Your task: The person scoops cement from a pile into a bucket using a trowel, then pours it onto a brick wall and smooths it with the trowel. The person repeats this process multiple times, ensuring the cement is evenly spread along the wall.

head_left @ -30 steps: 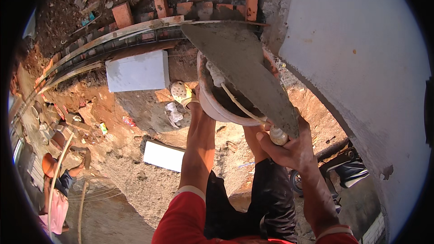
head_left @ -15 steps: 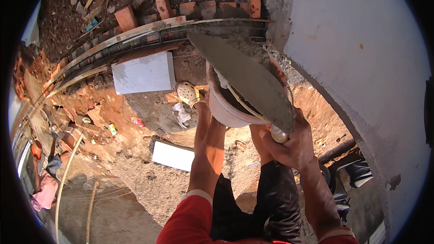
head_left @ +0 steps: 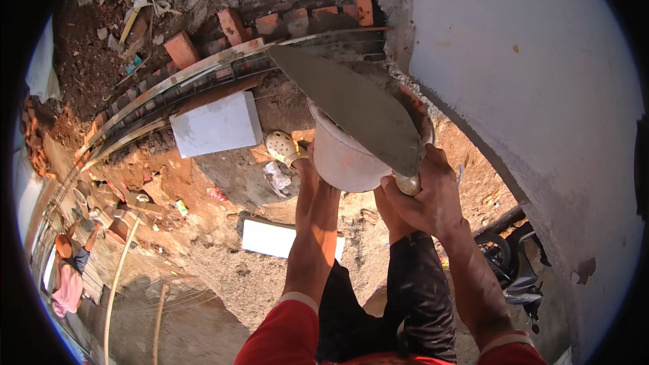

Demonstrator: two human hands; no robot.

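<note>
My right hand (head_left: 429, 192) grips the rounded handle (head_left: 407, 183) of a trowel whose long blade (head_left: 348, 105), coated in wet grey mortar, lies slanting across the mouth of a pale bucket (head_left: 345, 165) with a reddish inner rim. My left hand (head_left: 323, 176) holds the bucket at its near left side, its fingers mostly hidden behind it. Grey material shows inside the bucket behind the blade. A foot in a cream perforated clog (head_left: 280, 145) is below, left of the bucket.
A white wall (head_left: 520, 88) fills the right side. Bricks (head_left: 181, 51) line a long trench with rods and boards (head_left: 162, 86). White blocks (head_left: 213, 125) lie on rough ground. A motorbike (head_left: 510, 267) stands lower right. Another person (head_left: 67, 284) is at the far left, among rubble and poles.
The blade now hides the rope handle that showed along the bucket's mouth. My right hand has risen slightly with the trowel, and the bucket's outer side shows more.
</note>
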